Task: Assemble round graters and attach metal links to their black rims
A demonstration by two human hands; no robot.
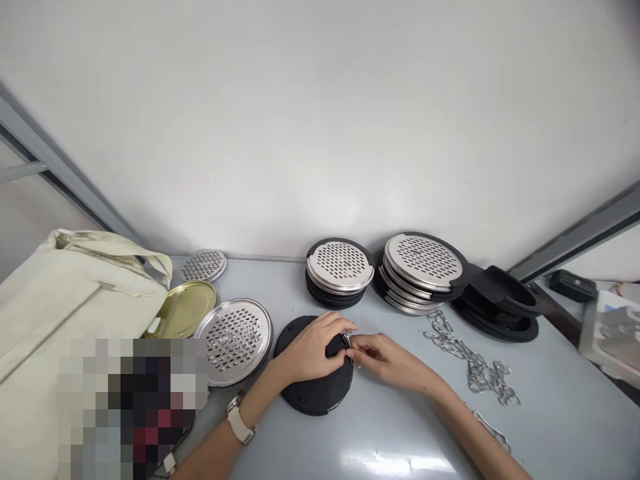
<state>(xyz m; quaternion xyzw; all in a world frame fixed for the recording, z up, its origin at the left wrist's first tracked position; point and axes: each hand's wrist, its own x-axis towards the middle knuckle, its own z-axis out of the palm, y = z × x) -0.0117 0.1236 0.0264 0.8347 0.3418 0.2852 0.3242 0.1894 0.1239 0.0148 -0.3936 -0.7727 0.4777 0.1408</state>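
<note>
1. The round black plastic lid [315,383] lies flat on the grey table [400,440]; pressing it down firmly should keep it from sliding.
2. The left hand [313,347] rests spread on top of it.
3. The right hand [385,360] pinches a small metal ring [349,343] at the lid's edge, fingers narrow; small, slow turns seem best.
</note>
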